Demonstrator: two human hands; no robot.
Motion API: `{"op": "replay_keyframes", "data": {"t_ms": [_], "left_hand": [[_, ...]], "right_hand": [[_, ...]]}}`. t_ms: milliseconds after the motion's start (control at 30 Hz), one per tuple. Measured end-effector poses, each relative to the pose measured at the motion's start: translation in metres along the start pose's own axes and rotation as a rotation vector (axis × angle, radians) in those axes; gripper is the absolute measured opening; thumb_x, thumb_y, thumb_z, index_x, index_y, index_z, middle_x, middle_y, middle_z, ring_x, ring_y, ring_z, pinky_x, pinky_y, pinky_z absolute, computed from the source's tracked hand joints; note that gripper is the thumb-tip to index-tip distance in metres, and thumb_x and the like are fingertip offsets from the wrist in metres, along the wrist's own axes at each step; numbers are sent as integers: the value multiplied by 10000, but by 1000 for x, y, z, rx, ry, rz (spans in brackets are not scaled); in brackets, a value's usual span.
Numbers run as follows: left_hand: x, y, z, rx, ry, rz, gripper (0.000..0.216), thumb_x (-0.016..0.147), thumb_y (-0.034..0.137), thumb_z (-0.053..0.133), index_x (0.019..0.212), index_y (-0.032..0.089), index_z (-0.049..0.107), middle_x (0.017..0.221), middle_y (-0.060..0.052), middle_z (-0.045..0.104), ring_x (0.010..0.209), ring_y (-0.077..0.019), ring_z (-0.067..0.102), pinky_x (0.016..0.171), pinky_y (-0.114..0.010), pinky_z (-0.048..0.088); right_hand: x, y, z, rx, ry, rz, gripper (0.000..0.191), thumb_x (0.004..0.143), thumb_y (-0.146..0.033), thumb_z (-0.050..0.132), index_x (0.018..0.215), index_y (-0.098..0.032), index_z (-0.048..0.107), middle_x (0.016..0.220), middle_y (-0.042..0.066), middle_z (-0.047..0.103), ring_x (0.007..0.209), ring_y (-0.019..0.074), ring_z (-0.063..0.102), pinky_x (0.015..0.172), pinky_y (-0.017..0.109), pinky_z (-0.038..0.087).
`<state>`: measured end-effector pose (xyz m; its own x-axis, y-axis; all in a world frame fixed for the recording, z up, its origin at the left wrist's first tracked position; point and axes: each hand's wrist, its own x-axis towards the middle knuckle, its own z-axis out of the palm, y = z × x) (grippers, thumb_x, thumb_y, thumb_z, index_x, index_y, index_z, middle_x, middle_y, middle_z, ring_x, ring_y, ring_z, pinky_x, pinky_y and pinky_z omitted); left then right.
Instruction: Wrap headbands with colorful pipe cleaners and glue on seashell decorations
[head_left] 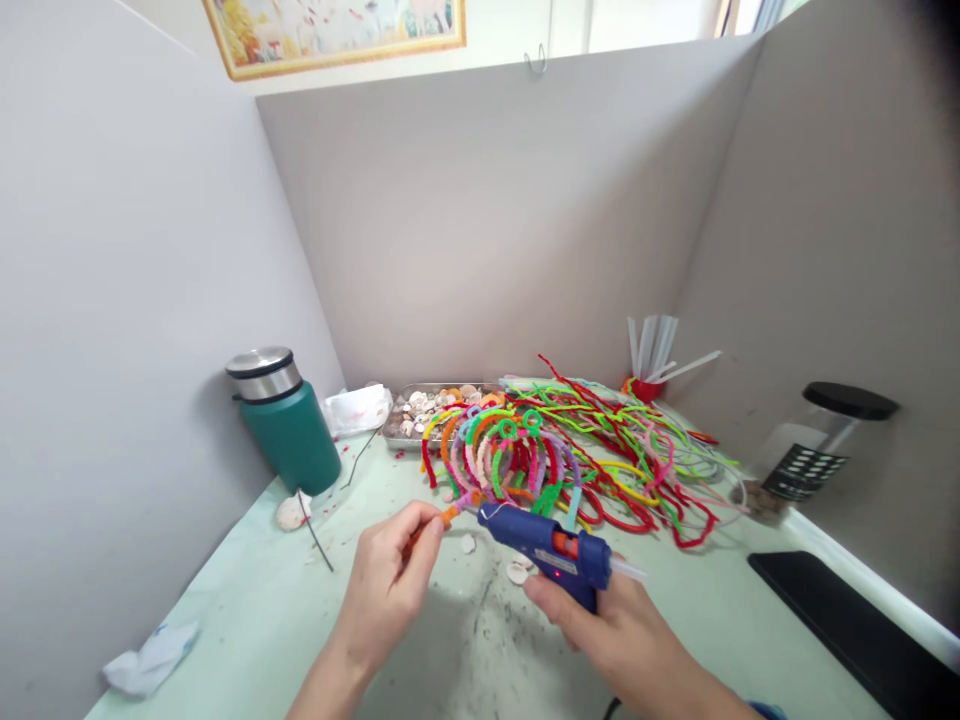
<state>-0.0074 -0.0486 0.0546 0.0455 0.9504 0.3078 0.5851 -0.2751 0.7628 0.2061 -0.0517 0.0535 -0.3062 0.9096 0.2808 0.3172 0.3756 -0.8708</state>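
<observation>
My left hand (390, 580) pinches the end of an orange pipe cleaner (448, 516) between thumb and fingers. My right hand (611, 625) grips a blue hot glue gun (551, 545), its nozzle pointing left at the tip of that pipe cleaner. A clear glue stick (628, 571) pokes out of the gun's back. Just behind the nozzle stand several headbands wrapped in coloured pipe cleaners (499, 455). Small shells (517, 572) lie on the pale green table (247, 600) between my hands.
A heap of loose pipe cleaners (645, 460) spreads right. A metal tray of shells (427, 408) sits behind, a green flask (286, 425) left, a red cup of glue sticks (649, 365), a black-lidded jar (817, 445), a black slab (855, 625), crumpled tissue (150, 658). Grey partitions enclose the desk.
</observation>
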Motion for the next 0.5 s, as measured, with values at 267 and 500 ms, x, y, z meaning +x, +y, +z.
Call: {"op": "replay_keyframes", "data": {"t_ms": [267, 500], "left_hand": [[2, -2, 1, -2, 4, 4, 236, 866, 341, 410, 726, 185, 517, 536, 52, 350, 483, -97, 325, 462, -212, 238], [0, -3, 0, -12, 16, 1, 234, 859, 339, 421, 714, 183, 517, 526, 54, 342, 475, -94, 317, 455, -210, 233]], "right_hand": [[-1, 0, 1, -1, -4, -6, 280, 786, -445, 530, 786, -212, 685, 530, 10, 602, 778, 232, 619, 694, 304, 518], [2, 2, -1, -11, 11, 10, 292, 798, -442, 516, 778, -210, 692, 530, 19, 597, 815, 253, 618, 731, 341, 516]]}}
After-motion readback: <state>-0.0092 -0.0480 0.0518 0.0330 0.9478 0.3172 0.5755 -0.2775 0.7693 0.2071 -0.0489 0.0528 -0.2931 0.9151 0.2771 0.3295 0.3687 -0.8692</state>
